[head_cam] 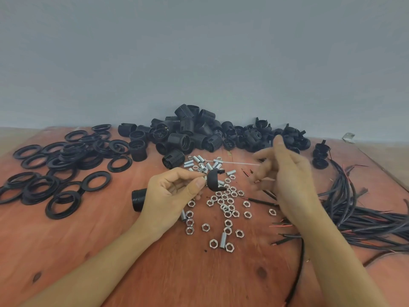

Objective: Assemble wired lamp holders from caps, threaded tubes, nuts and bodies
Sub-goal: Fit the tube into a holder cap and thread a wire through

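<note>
My left hand (pixel 174 191) pinches a black dome-shaped cap (pixel 215 180) by a short metal piece at its end, holding it above the scattered silver nuts (pixel 225 207). My right hand (pixel 285 173) hovers to the right of the cap, blurred, fingers apart, with nothing clearly in it. Silver threaded tubes (pixel 203 162) lie just behind the cap. A black threaded body (pixel 139 199) lies on the table behind my left wrist.
A heap of black lamp holder bodies and caps (pixel 199 131) runs along the wall. Black rings (pixel 62 165) cover the left of the wooden table (pixel 66 240). A bundle of black and red wires (pixel 358 213) lies at the right.
</note>
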